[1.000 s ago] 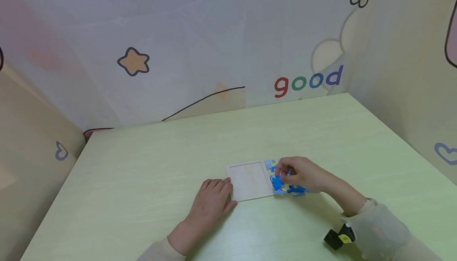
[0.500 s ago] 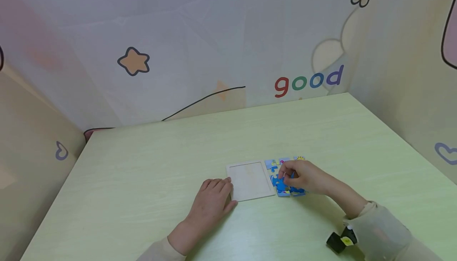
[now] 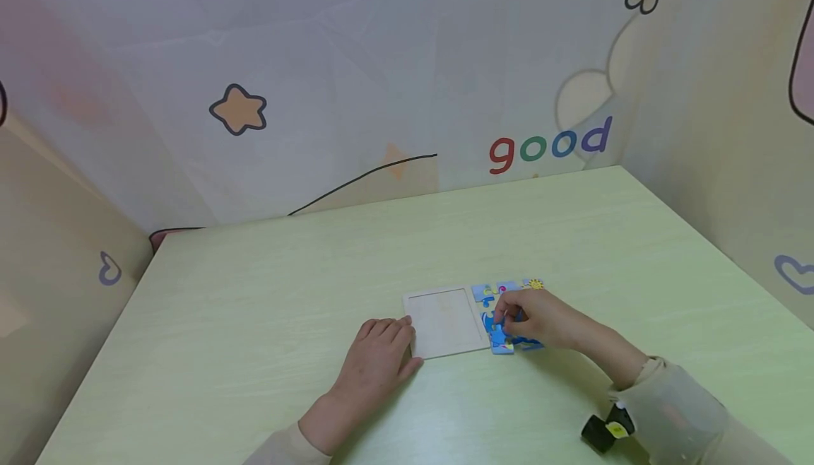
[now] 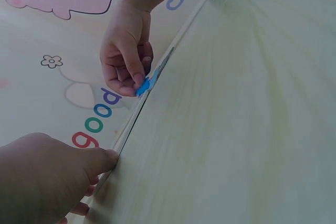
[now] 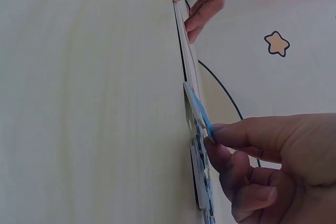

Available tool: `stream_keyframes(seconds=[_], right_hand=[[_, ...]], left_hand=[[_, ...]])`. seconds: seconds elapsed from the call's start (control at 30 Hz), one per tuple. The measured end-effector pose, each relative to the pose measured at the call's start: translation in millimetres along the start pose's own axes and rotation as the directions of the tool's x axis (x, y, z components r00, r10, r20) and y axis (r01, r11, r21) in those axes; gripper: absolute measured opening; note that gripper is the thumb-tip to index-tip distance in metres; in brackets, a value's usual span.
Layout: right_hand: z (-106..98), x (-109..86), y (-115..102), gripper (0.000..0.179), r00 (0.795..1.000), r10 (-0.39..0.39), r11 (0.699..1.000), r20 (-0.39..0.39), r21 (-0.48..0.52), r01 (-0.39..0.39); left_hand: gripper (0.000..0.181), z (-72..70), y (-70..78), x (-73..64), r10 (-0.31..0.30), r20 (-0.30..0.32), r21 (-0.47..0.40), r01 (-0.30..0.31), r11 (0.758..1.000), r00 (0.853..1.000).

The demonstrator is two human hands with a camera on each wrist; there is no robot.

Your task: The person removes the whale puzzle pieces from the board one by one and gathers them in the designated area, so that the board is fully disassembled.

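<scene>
My left hand (image 3: 375,362) rests on the table at the left side of a pale wooden puzzle frame (image 3: 445,324). Its fingers lie along the frame's edge, and the thumb touches near the front corner. Beside the frame's right edge, my right hand (image 3: 537,318) pinches a thin blue puzzle piece (image 5: 207,121) between thumb and fingertips. In the right wrist view that piece is tilted close over the other pieces. Several printed jigsaw pieces (image 3: 502,347) lie grouped under and around the right hand, which hides part of them. One at the back shows a yellow sun (image 3: 536,283).
The light green tabletop (image 3: 286,295) stretches around the puzzle to the walls. A printed wall (image 3: 350,97) with a star and the word "good" stands behind. A black wrist device (image 3: 607,430) hangs below the right sleeve, near the table.
My right hand has shifted slightly toward the near side, uncovering the back row of pieces, including the sun. A front piece has slid a little nearer. The left hand and frame stay put.
</scene>
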State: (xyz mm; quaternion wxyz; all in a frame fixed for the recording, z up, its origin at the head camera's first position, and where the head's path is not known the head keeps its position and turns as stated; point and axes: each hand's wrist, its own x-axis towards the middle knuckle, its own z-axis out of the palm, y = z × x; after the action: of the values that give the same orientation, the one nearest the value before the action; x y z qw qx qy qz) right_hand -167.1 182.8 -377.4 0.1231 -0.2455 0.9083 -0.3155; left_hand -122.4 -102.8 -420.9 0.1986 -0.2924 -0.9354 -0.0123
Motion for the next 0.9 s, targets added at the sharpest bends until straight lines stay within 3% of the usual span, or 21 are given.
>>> stream_keyframes(seconds=[0.67,0.9], right_hand=[[2.1,0.1,-0.9,0.009,1.000,-0.026,0.999,0.002,-0.035,0.026],[3.5,0.7,-2.2,0.007,1.000,0.000,0.999,0.009,-0.046,0.000]], left_hand=[[0.032,-1.8,0.5,-0.3,-0.006,0.020,-0.011,0.006,1.000,1.000],[0.032,-2.4,0.5,-0.4,-0.006,0.028,-0.007,0.006,1.000,1.000]])
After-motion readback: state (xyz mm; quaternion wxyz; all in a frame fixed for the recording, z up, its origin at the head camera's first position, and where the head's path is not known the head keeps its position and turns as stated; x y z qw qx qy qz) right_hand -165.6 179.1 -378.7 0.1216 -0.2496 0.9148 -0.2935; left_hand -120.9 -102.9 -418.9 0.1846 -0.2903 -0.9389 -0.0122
